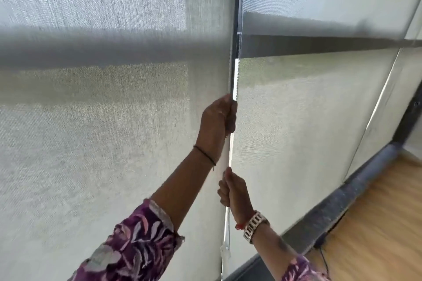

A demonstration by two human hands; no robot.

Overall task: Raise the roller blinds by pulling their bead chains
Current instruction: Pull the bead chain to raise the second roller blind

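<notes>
Two pale woven roller blinds hang side by side: a left blind (96,121) and a right blind (296,109). A thin white bead chain (233,75) runs down the narrow gap between them. My left hand (217,121) is closed around the chain at mid height. Lower down, my right hand (233,189) grips the same chain, thumb up. Below the right hand the chain loop (226,230) hangs loose to a small white connector (225,253). A dark horizontal window bar shows through both blinds.
A dark grey sill (342,201) runs along the foot of the window toward the right. Wooden floor (376,223) lies to the right, with a black cable (324,258) on it. A further blind panel (392,98) hangs at the far right.
</notes>
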